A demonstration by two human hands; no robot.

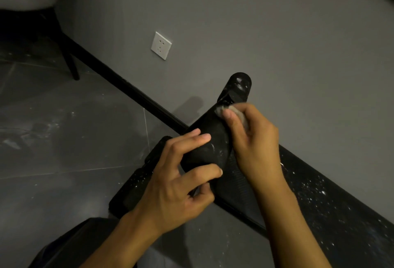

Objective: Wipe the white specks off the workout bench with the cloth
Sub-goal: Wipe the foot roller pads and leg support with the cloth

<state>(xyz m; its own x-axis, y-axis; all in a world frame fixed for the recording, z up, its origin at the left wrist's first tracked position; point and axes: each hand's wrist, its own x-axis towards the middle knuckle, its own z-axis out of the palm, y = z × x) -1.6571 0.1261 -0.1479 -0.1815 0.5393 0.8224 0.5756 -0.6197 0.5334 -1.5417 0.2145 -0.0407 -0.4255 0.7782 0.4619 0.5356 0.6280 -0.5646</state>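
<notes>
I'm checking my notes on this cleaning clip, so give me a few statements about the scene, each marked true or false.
1. The right hand holds the cloth against the black pad. True.
2. The left hand hangs free. False: it grips the black pad.
3. A plug sits in the wall socket. False: nothing is plugged in.
4. White specks show on the bench at lower right. True.

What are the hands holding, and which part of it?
The left hand grips the black pad round its near end. The right hand holds a bunched cloth against the pad farther up.
</notes>
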